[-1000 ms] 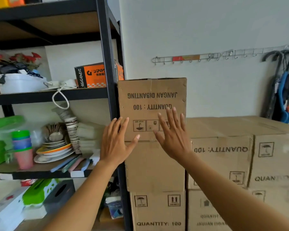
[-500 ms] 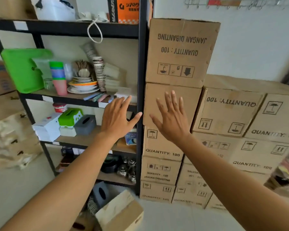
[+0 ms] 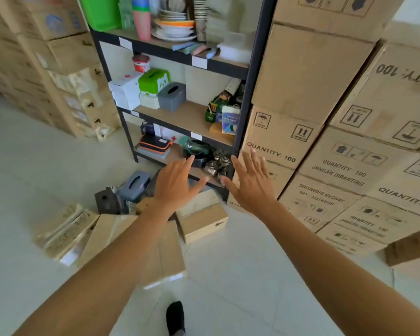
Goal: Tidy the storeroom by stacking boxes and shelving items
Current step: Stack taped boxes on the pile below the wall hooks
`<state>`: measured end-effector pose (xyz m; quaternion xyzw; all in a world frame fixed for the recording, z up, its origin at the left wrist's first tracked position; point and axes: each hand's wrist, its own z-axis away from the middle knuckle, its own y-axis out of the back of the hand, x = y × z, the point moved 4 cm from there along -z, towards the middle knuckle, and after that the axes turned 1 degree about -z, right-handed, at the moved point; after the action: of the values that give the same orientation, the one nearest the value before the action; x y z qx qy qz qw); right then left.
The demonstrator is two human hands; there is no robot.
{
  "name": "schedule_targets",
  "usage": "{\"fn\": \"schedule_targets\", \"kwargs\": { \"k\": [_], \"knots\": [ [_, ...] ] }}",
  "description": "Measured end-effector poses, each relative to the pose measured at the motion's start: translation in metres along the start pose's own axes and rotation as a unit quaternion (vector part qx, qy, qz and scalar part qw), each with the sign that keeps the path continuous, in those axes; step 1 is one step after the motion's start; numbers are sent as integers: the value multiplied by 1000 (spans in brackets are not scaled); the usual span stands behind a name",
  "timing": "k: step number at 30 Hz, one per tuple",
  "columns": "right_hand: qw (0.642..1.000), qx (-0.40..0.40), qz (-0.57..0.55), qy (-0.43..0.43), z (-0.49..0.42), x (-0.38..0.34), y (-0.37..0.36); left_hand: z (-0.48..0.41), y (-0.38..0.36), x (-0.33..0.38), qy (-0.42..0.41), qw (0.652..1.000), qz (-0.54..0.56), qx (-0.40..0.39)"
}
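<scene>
Both hands, the left hand [image 3: 177, 184] and right hand [image 3: 251, 186], reach forward with fingers spread, holding nothing, above a small box [image 3: 201, 218] lying on the floor [image 3: 240, 275] beside the shelf [image 3: 184, 115].
</scene>
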<state>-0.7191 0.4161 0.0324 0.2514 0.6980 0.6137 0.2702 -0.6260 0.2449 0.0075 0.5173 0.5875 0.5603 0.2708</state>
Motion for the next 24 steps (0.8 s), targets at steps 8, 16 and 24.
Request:
{"fn": "schedule_targets", "kwargs": {
  "k": [8,16,24],
  "knots": [
    [989,-111,-11,101,49,-55,-85,128,-51,-59,180,979,32,-86],
    [969,-201,-63,130,61,-104,-146,213,-82,-122,289,944,76,-139],
    [964,-260,-39,47,37,-145,-200,232,-95,-210,309,932,121,-146]
  ]
}}
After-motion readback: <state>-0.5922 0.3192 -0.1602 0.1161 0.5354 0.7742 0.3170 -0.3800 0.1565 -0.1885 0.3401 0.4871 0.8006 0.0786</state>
